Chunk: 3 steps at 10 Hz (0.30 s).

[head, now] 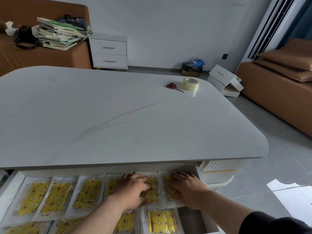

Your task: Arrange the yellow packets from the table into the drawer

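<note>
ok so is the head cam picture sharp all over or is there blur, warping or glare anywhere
Head view: the white marble-look table bows at its edges, a wide-angle warp; the yellow star-print packets at lower left and the left hand look smeared, and the right hand is softer too; the clear roll of packing tape throws a faint reflection on the tabletop; a bright light patch lies on the grey floor.

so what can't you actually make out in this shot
- Head view: the left hand and right hand lie flat over the back-row packets, hiding their middles.
- The front row of packets and the drawer front are cut off by the bottom edge, so the full count is unknown.
- Print on the packets and on the tape roll is too small to read.
</note>
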{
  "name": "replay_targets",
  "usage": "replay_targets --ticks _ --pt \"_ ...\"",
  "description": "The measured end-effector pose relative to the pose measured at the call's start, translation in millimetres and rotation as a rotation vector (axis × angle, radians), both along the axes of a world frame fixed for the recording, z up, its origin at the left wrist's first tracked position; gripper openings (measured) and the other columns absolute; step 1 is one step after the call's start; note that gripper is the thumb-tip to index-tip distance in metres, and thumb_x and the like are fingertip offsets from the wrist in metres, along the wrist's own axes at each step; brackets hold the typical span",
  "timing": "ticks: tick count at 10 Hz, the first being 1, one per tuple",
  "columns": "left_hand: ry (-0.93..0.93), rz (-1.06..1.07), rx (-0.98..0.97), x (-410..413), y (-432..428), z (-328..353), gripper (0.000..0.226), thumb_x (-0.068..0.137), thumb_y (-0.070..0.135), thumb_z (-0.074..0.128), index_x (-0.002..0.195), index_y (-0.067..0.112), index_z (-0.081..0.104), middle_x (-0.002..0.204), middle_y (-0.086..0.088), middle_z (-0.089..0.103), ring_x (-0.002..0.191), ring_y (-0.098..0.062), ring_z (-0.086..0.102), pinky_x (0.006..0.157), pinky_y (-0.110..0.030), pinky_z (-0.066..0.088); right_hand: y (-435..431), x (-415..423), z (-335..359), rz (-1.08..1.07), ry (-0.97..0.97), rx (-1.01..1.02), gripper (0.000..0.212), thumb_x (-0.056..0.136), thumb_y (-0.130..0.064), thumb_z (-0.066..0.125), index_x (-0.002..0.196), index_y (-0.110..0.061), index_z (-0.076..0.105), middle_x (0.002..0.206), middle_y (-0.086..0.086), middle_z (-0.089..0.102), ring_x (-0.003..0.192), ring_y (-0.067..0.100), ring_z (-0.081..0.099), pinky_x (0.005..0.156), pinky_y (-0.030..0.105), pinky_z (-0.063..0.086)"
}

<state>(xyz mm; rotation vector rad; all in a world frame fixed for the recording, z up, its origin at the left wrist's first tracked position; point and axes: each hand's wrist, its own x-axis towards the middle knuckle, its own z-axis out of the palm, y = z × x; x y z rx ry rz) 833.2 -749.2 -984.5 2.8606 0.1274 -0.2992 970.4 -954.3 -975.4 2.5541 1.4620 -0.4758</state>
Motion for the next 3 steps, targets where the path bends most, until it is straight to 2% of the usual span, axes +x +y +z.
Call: replay_targets --ticks 1,3 --pt "0.001 0.003 -0.004 -1 0 0 0.052 0.09 0.042 0.061 0.139 0.036 0.048 0.159 0.013 0.025 0.146 -0.017 0.018 0.119 -0.04 0.008 0 0 1 -0.002 0.012 -0.017 0.053 0.099 -0.045 0.041 0.15 -0.034 0.031 0.163 -0.004 0.019 0.151 0.022 0.01 0.121 0.041 0.01" --pt "-0.03 0.008 -0.048 -4 -10 28 0.043 0.096 0.046 0.047 0.135 0.03 0.055 0.16 0.006 0.023 0.146 -0.018 0.015 0.119 -0.041 0.006 5 -3 15 -0.084 -0.015 0.06 0.053 0.097 -0.044 0.038 0.149 -0.03 0.035 0.159 -0.001 0.028 0.148 0.02 0.021 0.122 0.036 0.015"
